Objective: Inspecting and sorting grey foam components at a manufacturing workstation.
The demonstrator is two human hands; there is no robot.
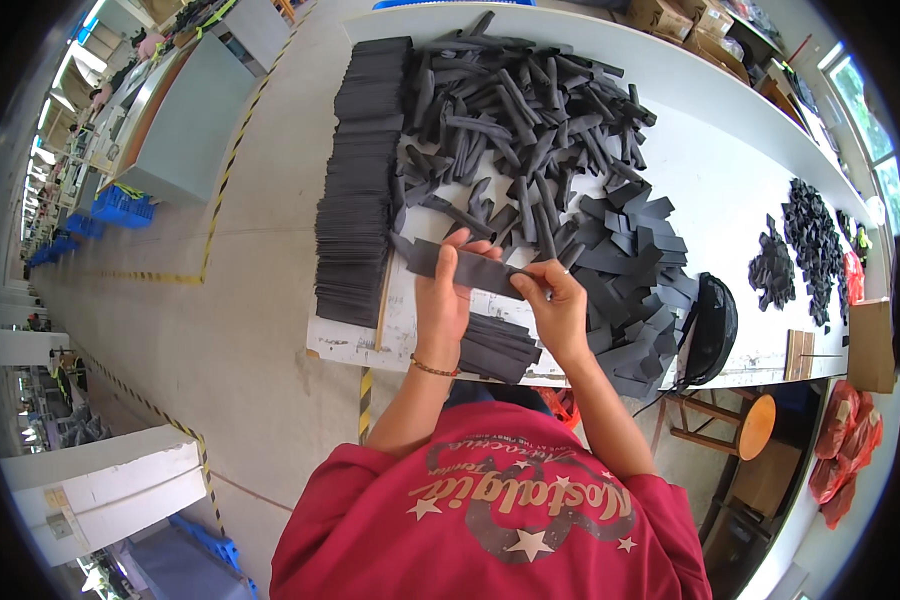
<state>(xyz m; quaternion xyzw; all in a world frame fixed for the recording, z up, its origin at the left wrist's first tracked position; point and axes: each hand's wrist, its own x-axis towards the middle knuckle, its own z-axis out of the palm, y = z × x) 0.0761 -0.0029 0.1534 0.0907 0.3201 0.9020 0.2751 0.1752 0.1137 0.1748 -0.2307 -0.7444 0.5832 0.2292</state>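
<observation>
A flat dark grey fabric strip (478, 271) is stretched level above the near part of the table. My left hand (444, 298) holds it near its left end, thumb in front and fingers behind. At its right end my right hand (558, 305) pinches the fabric between thumb and fingers. Below the strip lies a small pile of similar strips (495, 352) at the table's near edge. Left of my hands, a long row of tightly stacked strips (355, 190) runs away from me. Beyond them, rolled or folded tubes of the same fabric (520, 110) lie heaped.
Loose flat dark pieces (630, 270) spread to the right of my hands, beside a black mesh-covered object (710, 330). Small dark heaps (812, 240) lie farther right on the white table (715, 180). A wooden stool (755, 425) and red bags (843, 450) are at the right.
</observation>
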